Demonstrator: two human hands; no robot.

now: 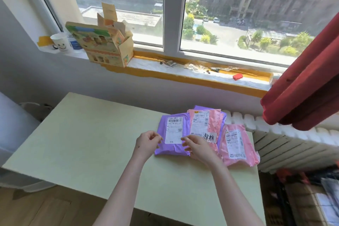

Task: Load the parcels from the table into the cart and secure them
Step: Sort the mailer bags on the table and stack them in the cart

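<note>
Both hands are loosely curled and grip nothing: the left hand [148, 141] sits at the left edge of the purple parcel [172, 134], the right hand [198, 147] over its right edge, beside a pink parcel [207, 124]. This looks like the first pick-up; next the fingers must close on both edges and lift. Another pink parcel [238, 147] lies further right, all on the table's [91, 143] right side. No cart is plainly visible.

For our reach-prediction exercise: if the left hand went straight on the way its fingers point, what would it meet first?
Most likely the purple parcel, lying just beyond the fingertips of the left hand; depth is unclear.
</note>
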